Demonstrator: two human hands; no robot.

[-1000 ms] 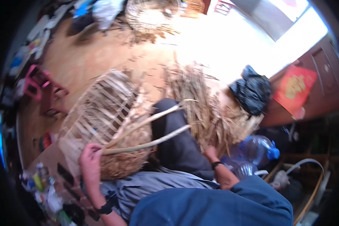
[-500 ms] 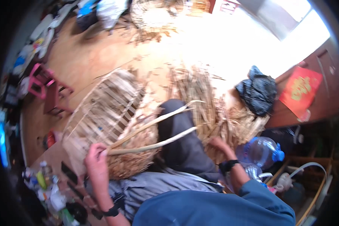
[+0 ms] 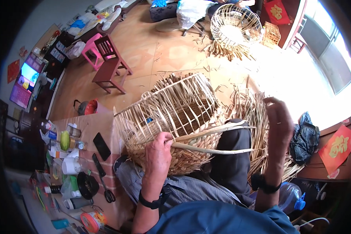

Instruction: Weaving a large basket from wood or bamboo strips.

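Straw-coloured basket of plant fibre, with a dense woven lower wall [image 3: 187, 162] and a lattice of slats above, stands tilted at the left of our lap; its lower wall is against the grey striped cloth [image 3: 140, 177] over our legs, and its hollow side faces away from us; our left hand [image 3: 158, 154] is at the near wall, its grip pinched on the ends of two long, pale, slender strips [image 3: 222, 152]; these run off to the right, spread apart from each other, and cross above our knee in dark trousers [image 3: 234, 167].

Our right hand [image 3: 280, 117] is raised in front of a loose bundle of dry, brownish leaf strands [image 3: 255, 150]; its fingers are bent, and we cannot make out whether its grip has anything in it; just beyond it to the right lies a crumpled black plastic bag [image 3: 304, 140], and near our right wrist lies a clear plastic bottle with a blue cap [image 3: 289, 197].

On the desk [image 3: 115, 162] to our left we see a flat black phone [image 3: 101, 146], black-handled scissors [image 3: 109, 196] and an orange tub [image 3: 92, 221]; farther off, a reddish-brown wooden chair [image 3: 110, 68] stands beside a pink stool [image 3: 90, 50].
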